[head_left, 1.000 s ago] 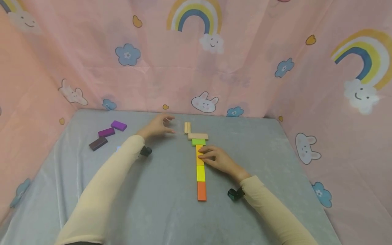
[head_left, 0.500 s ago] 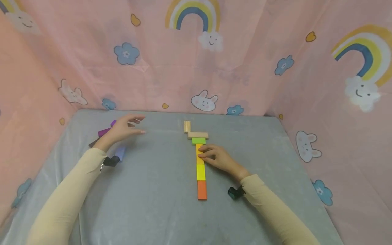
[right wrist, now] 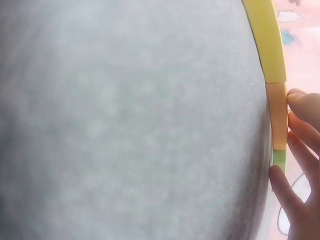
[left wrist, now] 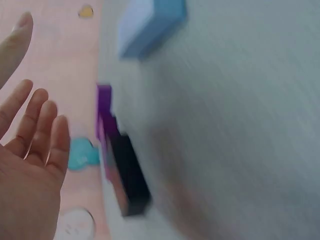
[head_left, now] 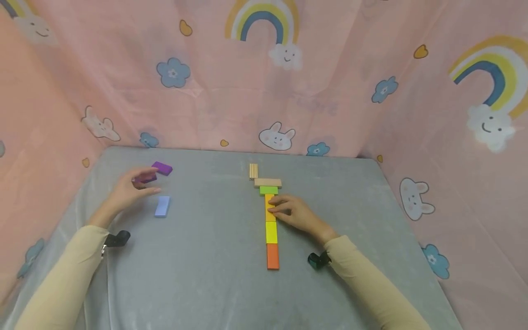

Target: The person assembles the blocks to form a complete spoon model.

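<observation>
Poised with the left hand [head_left: 125, 189] toward the ten o'clock of the bench [head_left: 198, 275], fingers [left wrist: 59, 140] wide apart, near the magenta block [head_left: 149, 178], glimpsed between them. Near also to the dark block [left wrist: 132, 175], the violet block [head_left: 163, 168] at two o'clock from the hand and the pale-blue block [head_left: 162, 206] at four. Touching the orange block [head_left: 270, 217] with the right hand [head_left: 298, 214], fingers loosely extended. In line with that: toward six, the yellow block [head_left: 271, 233], then the red-orange block [head_left: 272, 256]; toward twelve, the green block [head_left: 269, 190] and tan block [head_left: 267, 183], both crosswise.

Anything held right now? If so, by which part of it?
Nothing appears gripped. The left hand is empty; the right hand only touches the top of the orange block, between the green block and yellow block.
</observation>
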A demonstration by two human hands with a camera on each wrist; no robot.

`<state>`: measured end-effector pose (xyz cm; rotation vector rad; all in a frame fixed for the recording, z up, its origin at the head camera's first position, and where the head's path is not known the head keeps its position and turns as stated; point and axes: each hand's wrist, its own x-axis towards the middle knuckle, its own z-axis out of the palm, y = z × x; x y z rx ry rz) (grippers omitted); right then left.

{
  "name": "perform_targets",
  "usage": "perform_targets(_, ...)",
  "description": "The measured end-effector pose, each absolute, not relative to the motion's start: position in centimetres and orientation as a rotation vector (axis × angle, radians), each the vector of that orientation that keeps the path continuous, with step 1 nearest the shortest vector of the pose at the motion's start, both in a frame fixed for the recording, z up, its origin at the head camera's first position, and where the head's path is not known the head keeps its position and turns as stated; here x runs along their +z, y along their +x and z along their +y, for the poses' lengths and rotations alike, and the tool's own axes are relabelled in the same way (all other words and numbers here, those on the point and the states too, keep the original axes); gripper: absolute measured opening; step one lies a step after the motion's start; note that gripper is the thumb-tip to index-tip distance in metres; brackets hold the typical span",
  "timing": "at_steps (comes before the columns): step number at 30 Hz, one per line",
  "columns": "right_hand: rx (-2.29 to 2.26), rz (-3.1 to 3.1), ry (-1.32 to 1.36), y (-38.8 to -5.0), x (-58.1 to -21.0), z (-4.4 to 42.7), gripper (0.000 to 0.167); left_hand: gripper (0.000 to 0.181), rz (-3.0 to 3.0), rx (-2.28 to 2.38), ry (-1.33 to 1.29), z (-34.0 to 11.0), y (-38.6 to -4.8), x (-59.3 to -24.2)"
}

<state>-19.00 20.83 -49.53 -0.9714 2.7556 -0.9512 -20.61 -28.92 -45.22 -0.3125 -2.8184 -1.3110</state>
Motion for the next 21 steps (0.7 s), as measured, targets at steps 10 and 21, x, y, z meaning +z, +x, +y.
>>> perform_targets(10,-0.963,2.763,-0.978,-19.1,-49.9,20.9,0.021,0.067,-2.82,-1.264,-0.09,-33.1,-18.9,-47.1)
perform_targets(21,-0.975,2.773,-1.005,-19.1,-49.8,20.8,0.021,0.075,-2.95,-1.269,-0.006,-35.2,-18.1,-48.4)
